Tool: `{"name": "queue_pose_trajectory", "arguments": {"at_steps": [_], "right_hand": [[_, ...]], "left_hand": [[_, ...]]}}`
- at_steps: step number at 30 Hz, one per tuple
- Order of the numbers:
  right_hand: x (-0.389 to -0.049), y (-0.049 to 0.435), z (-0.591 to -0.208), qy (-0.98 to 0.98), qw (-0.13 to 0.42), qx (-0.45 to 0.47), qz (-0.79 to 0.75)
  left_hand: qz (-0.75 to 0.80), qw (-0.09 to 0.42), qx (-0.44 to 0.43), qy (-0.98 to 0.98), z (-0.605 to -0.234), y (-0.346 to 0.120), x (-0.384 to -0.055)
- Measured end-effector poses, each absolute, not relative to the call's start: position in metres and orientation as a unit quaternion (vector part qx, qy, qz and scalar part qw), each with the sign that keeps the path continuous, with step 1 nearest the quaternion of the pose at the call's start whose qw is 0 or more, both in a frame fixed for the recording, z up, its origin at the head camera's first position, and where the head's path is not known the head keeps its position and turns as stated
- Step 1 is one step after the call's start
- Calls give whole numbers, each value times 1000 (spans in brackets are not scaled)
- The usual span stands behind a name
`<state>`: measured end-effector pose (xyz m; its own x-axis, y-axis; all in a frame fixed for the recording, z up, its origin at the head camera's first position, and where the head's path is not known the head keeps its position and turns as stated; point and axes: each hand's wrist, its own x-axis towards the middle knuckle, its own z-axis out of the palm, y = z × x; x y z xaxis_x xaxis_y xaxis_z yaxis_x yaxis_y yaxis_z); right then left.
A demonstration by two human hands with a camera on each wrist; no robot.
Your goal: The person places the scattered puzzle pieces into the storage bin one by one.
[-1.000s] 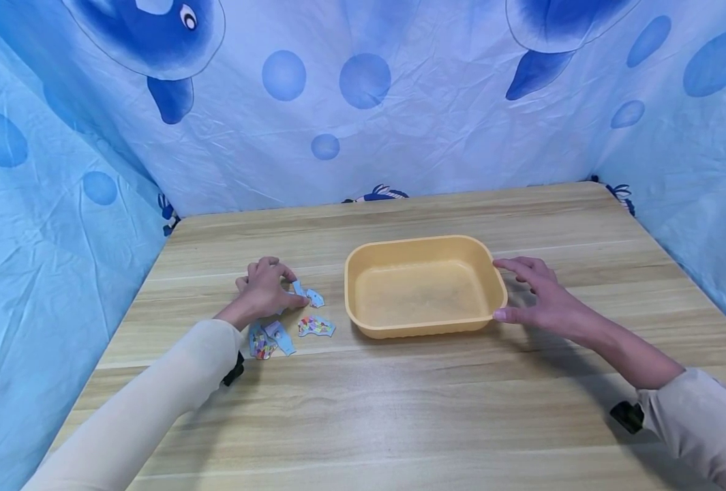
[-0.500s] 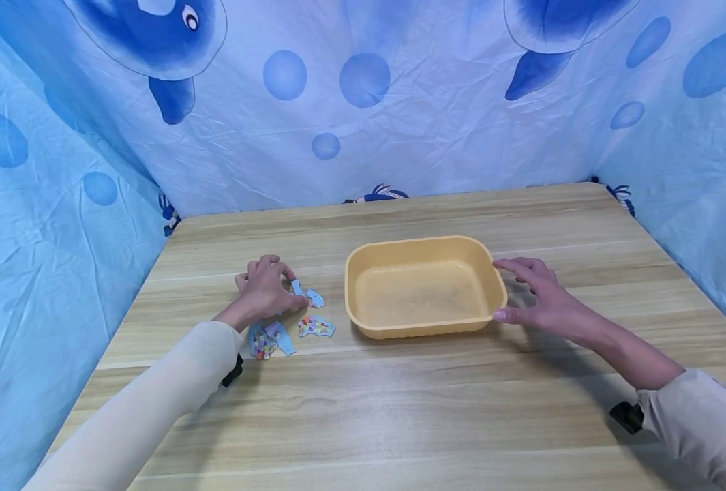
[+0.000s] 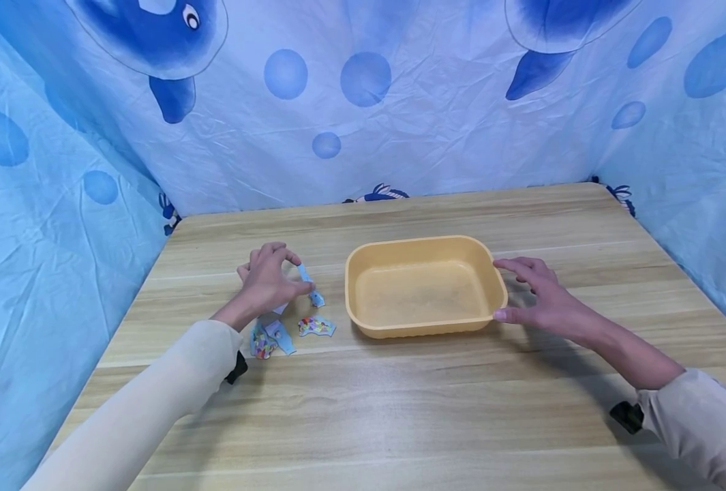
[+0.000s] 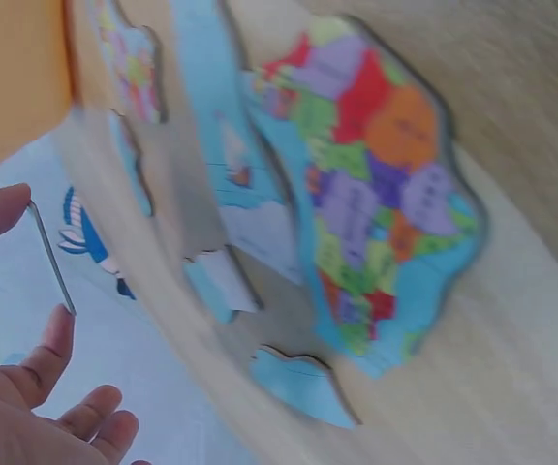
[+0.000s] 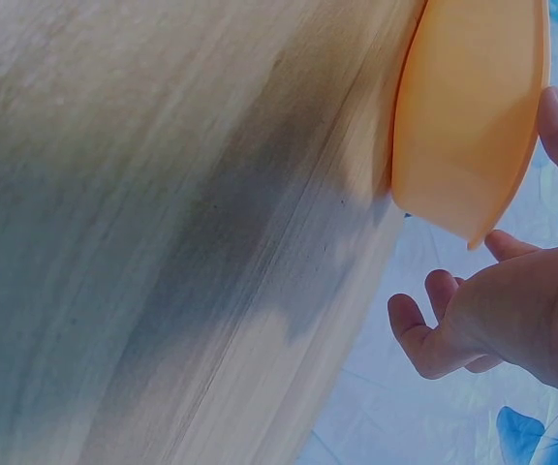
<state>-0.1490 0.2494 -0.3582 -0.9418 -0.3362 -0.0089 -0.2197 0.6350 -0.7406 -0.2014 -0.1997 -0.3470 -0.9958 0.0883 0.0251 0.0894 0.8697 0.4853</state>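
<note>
Pinched a thin blue puzzle pc [image 3: 305, 273] by opposite edges btw thumb & index of the L hand [image 3: 267, 276], above the wood-grain table [image 3: 424, 409], w/ the yellow-orange basin [image 3: 424, 290] at approx. 3 o'clock. Rested the R hand [image 3: 540, 300] at the basin's 3 o'clock, thumb & index spread against its rim, not wrapped round. Had both hands well apart. Saw a small blue pc [image 3: 316, 299] at 5 o'clock of the held one (couldn't tell if touching), a multicol. map pc [image 3: 316, 326] near 6 and, at 7, a lg map pc [image 3: 261, 341] beside a sailboat pc [image 3: 281, 336]. Judged likeliest fault: dropping or spinning the held pc, due to gripping only narrow edges. Also risked nudging the small blue pc by dipping low, & sliding the basin toward 9 o'clock by pressing too hard from one side.
</note>
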Motion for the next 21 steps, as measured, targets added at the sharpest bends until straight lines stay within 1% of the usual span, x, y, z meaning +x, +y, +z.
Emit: {"name": "queue_pose_trajectory", "arguments": {"at_steps": [10,21], "right_hand": [[-149,249,-358,902,72,-153,-398],[-149,249,-358,903,74,-147,-397]], "left_hand": [[-269,17,-54,-961,-338,-191,-199],[-271,30,-75,-959,-325,-170,-193]]}}
